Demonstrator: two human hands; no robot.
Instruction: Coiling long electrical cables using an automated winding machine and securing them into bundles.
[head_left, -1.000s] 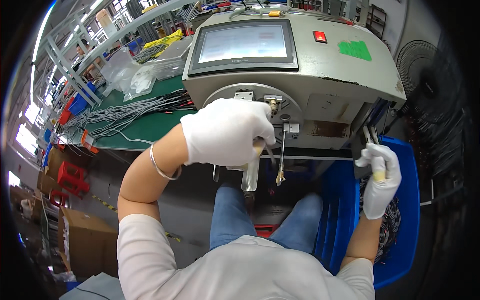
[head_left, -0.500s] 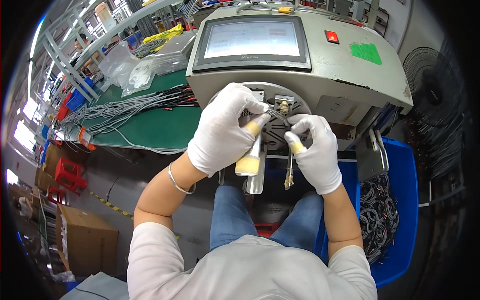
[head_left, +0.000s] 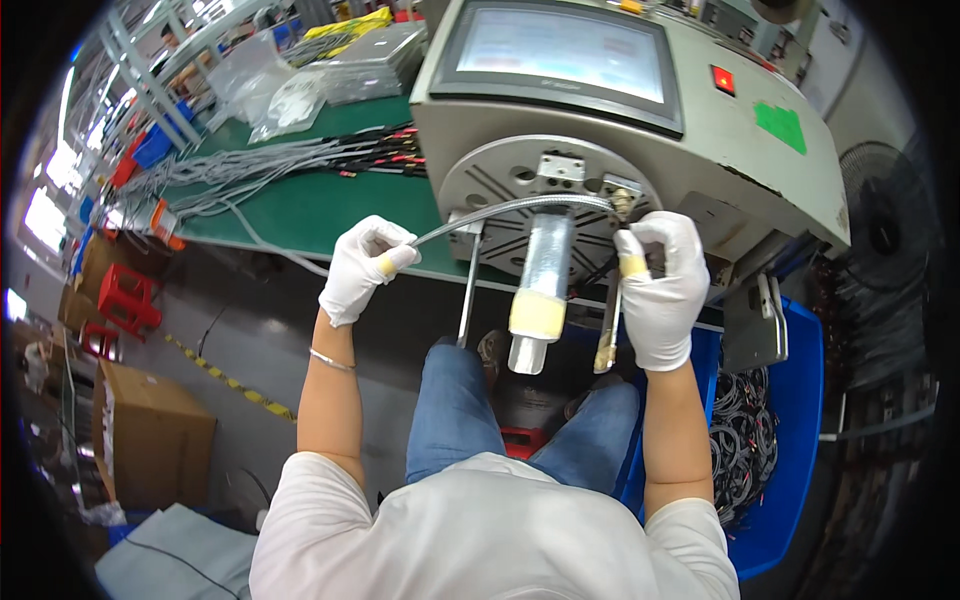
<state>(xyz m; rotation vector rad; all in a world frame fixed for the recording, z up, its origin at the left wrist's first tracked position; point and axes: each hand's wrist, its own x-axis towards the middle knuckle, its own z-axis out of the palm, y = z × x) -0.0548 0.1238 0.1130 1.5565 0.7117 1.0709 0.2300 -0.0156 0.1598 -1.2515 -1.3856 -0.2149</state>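
A grey braided cable (head_left: 500, 209) arches across the front of a round slotted metal disc (head_left: 468, 182), passing over a wrapped silver spindle (head_left: 548, 250) with a yellow band. My left hand (head_left: 360, 272), in a white glove with yellow tape on a finger, pinches the cable's left end, out beside the disc. At its right end the cable meets a small brass-coloured fitting (head_left: 622, 203) on the disc. My gloved right hand (head_left: 668, 292) has thumb and fingers closed just below that fitting, apparently on the cable's end; the exact grip is partly hidden.
The disc is mounted on a beige machine (head_left: 755, 150) with a screen (head_left: 560, 60). Metal rods (head_left: 469, 290) stick out toward me. A bundle of grey cables (head_left: 240, 185) lies on the green table (head_left: 285, 225). On the right stands a blue bin (head_left: 800, 400) of coiled cables.
My left hand has moved left and away from the disc, drawing the cable out into a long arc. My right hand stays by the fitting. The view has shifted, showing more of the disc.
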